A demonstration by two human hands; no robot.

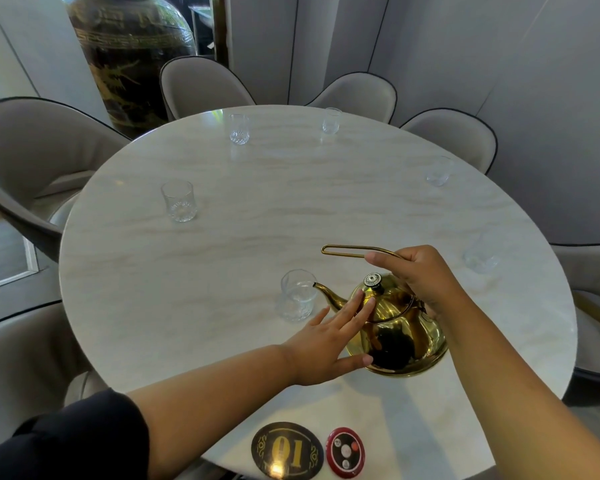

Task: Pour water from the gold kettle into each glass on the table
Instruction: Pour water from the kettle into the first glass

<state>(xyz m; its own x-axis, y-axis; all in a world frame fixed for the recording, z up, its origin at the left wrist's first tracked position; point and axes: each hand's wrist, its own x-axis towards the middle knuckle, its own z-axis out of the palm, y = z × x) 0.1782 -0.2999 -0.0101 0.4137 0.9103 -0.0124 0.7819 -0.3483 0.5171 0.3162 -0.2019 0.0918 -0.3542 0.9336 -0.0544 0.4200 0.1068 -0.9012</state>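
The gold kettle (400, 336) is tilted to the left, lifted off the round marble table (222, 271). Its spout tip reaches over the rim of the nearest glass (298, 295), which holds some water. My right hand (420, 271) is shut on the kettle's thin wire handle (343, 251). My left hand (329, 344) lies flat with fingers spread against the kettle's lid and side. Several other clear glasses stand around the table's edge: one at the left (179, 201), two at the far side (239, 129) (331, 121), two at the right (439, 171) (482, 254).
Grey upholstered chairs (201, 88) ring the table. A large dark vase (129, 57) stands behind at the far left. A black oval "01" sign (286, 450) and a red round call button (345, 452) lie at the table's near edge.
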